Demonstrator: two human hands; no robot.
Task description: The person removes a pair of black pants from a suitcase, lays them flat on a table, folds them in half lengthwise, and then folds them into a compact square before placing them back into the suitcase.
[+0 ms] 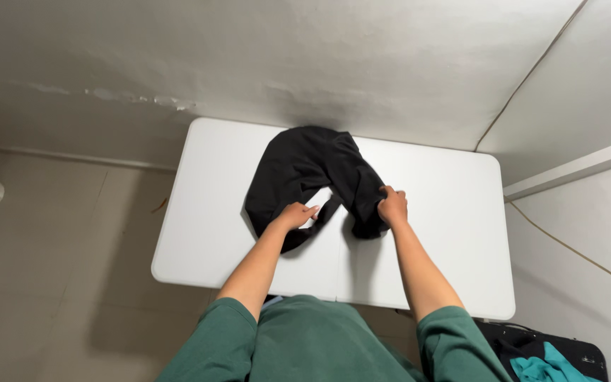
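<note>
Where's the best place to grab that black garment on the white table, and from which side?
Probably its two near ends, from the table's near edge. The black garment lies in an arch, bunched at the far side, with both loose ends pointing toward the person. The left hand rests on one end; the right hand grips the other on the white table.

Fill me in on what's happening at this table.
A person in a green shirt stands at a white table with a black garment bunched on it. The left hand rests on the garment's near edge, and the right hand grips a fold of it. A dark bag with teal cloth sits lower right.
</note>
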